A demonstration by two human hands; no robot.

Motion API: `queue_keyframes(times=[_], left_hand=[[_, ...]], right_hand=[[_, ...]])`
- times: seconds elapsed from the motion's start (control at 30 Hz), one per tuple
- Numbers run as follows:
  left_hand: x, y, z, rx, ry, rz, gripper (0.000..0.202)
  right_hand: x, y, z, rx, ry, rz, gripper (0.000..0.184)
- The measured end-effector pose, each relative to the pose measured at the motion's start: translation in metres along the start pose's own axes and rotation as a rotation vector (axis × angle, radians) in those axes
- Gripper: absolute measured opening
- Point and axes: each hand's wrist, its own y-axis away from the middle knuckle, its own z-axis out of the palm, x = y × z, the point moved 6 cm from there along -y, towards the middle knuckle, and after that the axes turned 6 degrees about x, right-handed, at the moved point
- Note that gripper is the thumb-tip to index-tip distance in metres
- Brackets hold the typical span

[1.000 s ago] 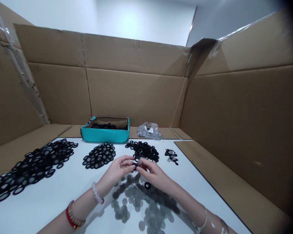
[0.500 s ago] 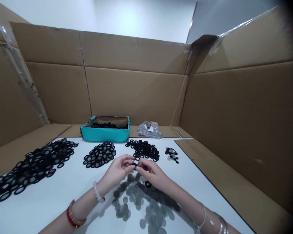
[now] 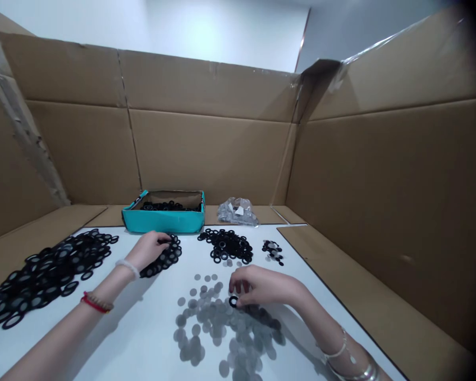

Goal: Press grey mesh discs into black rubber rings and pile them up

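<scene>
My left hand (image 3: 148,250) reaches out over a small heap of black rings with grey centres (image 3: 165,258), its fingers curled down onto the heap; what they hold is hidden. My right hand (image 3: 262,286) rests at a scatter of grey mesh discs (image 3: 218,328) in the middle of the white table (image 3: 135,328), its fingertips pinching a loose black ring (image 3: 233,301). Beyond the right hand lies a pile of plain black rings (image 3: 226,245).
A teal box (image 3: 162,219) with black rings inside stands at the back. A clear bag (image 3: 237,211) lies to its right, with a small cluster of rings (image 3: 273,251) nearer me. A large heap of filled rings (image 3: 43,272) covers the left. Cardboard walls (image 3: 381,174) enclose the table.
Both hands were pinched together over the discs. The left hand has moved away to the heap of filled rings, and the right has dropped to a black ring on the table.
</scene>
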Motion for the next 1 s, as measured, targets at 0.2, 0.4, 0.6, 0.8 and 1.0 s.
queue_keyframes(times=[0.2, 0.4, 0.6, 0.8, 1.0], left_hand=[[0.059, 0.040, 0.020, -0.016, -0.012, 0.201, 0.031], [0.100, 0.084, 0.058, -0.520, 0.598, -0.029, 0.025], [0.082, 0.089, 0.075, -0.509, 0.796, -0.197, 0.024], [0.079, 0.089, 0.073, -0.459, 0.815, -0.265, 0.022], [0.068, 0.082, 0.056, -0.330, 0.794, -0.411, 0.023]], right_hand=[[-0.005, -0.003, 0.009, 0.020, 0.032, 0.010, 0.019], [-0.033, -0.005, -0.005, 0.256, -0.071, -0.110, 0.016], [-0.045, -0.008, 0.000, 0.322, -0.130, -0.172, 0.015], [-0.043, -0.005, 0.001, 0.282, -0.103, -0.088, 0.022], [-0.020, -0.003, 0.020, 0.015, -0.027, 0.004, 0.025]])
